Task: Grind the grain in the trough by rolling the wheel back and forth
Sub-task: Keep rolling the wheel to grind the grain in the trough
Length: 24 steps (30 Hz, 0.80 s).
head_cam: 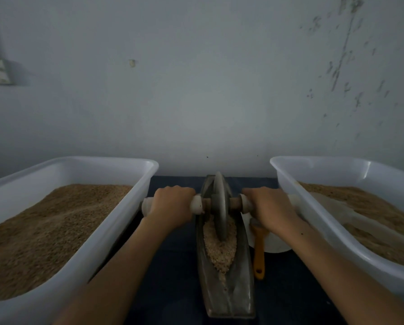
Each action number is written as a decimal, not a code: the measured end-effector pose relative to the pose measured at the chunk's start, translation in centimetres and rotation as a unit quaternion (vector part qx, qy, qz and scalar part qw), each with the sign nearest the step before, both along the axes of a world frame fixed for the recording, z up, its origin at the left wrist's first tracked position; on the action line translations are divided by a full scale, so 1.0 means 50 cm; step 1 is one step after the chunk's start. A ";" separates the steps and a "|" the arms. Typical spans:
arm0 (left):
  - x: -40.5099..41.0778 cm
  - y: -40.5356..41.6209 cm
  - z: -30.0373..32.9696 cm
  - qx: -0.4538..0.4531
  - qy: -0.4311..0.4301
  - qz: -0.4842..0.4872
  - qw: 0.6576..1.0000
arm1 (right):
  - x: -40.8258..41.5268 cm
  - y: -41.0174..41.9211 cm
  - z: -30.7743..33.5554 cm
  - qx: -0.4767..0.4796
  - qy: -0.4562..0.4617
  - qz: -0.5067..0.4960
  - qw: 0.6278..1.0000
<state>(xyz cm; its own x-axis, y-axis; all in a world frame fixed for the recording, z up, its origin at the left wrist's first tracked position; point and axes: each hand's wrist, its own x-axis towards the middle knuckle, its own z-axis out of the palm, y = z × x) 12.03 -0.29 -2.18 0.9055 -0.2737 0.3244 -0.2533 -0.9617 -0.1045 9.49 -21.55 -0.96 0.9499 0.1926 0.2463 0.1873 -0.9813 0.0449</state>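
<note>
Trough (pixel 229 296) between grain-filled tubs (pixel 116 221); orange-handled brush (pixel 259 252) beside it.

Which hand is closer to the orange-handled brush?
Right. The right hand grips the axle handle directly above the brush, hiding its top; the left hand grips the handle across the trough.

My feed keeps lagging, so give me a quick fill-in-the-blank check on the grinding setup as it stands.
1. The left hand and right hand each grip one end of the wheel's ____.
2. The wheel stands upright in the ____, amid the grain.
3. The brush with the ____ handle lies just right of the trough.
4. A white tub of grain sits on ____ side of the trough.

Missing words: axle; trough; orange; each
</note>
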 end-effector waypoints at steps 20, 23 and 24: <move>-0.007 0.022 0.033 -0.051 0.318 -0.033 0.946 | -0.020 -0.002 0.054 -0.064 0.165 0.040 0.983; -0.010 0.014 0.032 -0.021 0.253 -0.014 0.967 | -0.016 -0.004 0.047 -0.042 0.146 0.034 0.988; -0.012 0.011 0.031 -0.004 0.212 -0.009 0.977 | -0.014 -0.004 0.042 -0.037 0.128 0.032 0.991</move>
<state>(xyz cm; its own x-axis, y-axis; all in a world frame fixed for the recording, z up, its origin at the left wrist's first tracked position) 11.44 0.28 -0.65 0.9541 -0.2895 -0.0771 -0.2888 -0.9572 0.0206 8.78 -21.76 1.14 0.9647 0.2629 -0.0175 0.2634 -0.9629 0.0591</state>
